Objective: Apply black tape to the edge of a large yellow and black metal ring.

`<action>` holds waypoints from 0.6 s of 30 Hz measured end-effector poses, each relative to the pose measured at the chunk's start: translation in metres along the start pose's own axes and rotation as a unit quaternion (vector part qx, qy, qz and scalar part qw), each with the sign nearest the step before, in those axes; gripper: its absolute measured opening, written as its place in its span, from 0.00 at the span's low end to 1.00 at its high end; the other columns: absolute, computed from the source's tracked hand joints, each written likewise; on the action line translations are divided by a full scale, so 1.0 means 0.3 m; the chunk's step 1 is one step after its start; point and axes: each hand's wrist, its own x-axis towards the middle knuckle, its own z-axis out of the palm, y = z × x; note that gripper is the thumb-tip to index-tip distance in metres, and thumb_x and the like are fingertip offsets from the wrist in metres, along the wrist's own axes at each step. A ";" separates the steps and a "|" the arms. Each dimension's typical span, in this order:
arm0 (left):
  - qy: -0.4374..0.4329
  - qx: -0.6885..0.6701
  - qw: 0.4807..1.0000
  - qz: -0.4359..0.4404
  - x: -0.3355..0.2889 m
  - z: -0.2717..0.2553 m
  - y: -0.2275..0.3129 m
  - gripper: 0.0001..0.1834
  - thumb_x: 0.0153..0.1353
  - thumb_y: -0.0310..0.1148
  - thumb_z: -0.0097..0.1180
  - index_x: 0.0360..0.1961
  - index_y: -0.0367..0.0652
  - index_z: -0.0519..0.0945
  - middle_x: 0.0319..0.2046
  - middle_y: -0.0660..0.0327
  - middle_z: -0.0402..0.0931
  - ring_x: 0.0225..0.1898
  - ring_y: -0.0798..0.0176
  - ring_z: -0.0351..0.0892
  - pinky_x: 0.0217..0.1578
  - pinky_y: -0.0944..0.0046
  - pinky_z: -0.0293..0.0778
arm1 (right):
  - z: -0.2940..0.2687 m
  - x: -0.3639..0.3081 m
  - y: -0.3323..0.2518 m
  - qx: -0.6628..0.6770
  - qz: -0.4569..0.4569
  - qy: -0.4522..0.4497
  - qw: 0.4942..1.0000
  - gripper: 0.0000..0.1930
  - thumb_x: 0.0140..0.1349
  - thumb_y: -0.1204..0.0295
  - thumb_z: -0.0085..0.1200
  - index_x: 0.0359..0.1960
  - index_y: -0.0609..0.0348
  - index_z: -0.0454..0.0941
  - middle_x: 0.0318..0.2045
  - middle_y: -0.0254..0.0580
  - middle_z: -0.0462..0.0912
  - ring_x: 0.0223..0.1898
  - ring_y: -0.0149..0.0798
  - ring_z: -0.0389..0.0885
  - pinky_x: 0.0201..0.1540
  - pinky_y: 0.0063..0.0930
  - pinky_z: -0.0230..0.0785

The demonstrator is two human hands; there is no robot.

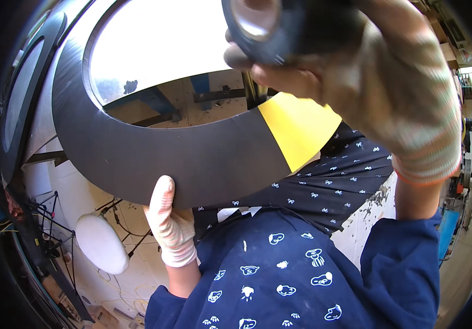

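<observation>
A broad black curved panel [181,156], shaped like part of a ring, lies across in front of me. A yellow patch [301,129] covers its right part. At the panel's near edge my left hand [171,225], in a pale knitted glove, has its thumb on top; the other fingers are mostly hidden beneath. My right hand [406,104], gloved too, is raised at the upper right, close to the camera. It is closed around a dark object with a round, shiny opening [255,19]; blur hides its kind.
A bright sheet [153,46] shows through the panel's opening. Another dark ring-shaped piece [13,104] stands at the far left. A white round pad [101,244] is at lower left, near thin black rods. Blue aprons or clothing cover my lap; cluttered shelves line the right.
</observation>
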 end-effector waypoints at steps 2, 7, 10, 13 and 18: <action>-0.017 -0.008 1.000 0.001 0.004 0.010 -0.003 0.13 0.67 0.28 0.57 0.51 0.35 0.82 0.49 0.55 0.83 0.51 0.59 0.83 0.56 0.57 0.78 | -0.011 -0.133 0.018 -0.041 -0.049 0.027 0.998 0.32 0.70 0.50 0.50 0.68 0.50 0.57 0.64 0.53 0.65 0.59 0.50 0.74 0.54 0.43 0.80; -0.043 -0.046 0.998 0.011 0.010 -0.045 -0.009 0.11 0.68 0.27 0.56 0.49 0.37 0.83 0.49 0.56 0.84 0.49 0.60 0.84 0.54 0.58 0.81 | 0.142 -0.298 0.009 0.093 0.046 0.039 0.994 0.47 0.60 0.39 0.60 0.73 0.55 0.57 0.66 0.59 0.69 0.62 0.48 0.76 0.54 0.37 0.79; -0.061 -0.037 0.997 -0.009 0.044 0.009 -0.009 0.10 0.68 0.28 0.57 0.48 0.37 0.83 0.48 0.57 0.84 0.49 0.60 0.84 0.53 0.58 0.81 | 0.134 -0.349 -0.027 -0.068 0.215 -0.005 0.974 0.42 0.49 0.47 0.70 0.58 0.68 0.74 0.44 0.50 0.84 0.48 0.42 0.84 0.47 0.34 0.80; -0.055 -0.028 0.998 -0.017 0.054 0.017 0.010 0.12 0.67 0.28 0.58 0.49 0.35 0.81 0.48 0.56 0.83 0.49 0.59 0.84 0.52 0.58 0.82 | 0.095 -0.441 0.006 0.003 0.281 0.004 0.960 0.21 0.53 0.76 0.65 0.51 0.64 0.80 0.35 0.36 0.84 0.34 0.26 0.79 0.40 0.23 0.72; -0.073 -0.006 0.997 -0.004 0.057 0.011 0.029 0.14 0.67 0.28 0.57 0.51 0.34 0.80 0.49 0.54 0.83 0.50 0.57 0.84 0.53 0.57 0.82 | -0.005 -0.498 0.150 0.012 0.306 -0.051 0.950 0.19 0.54 0.80 0.62 0.50 0.62 0.79 0.40 0.32 0.82 0.39 0.24 0.77 0.46 0.21 0.69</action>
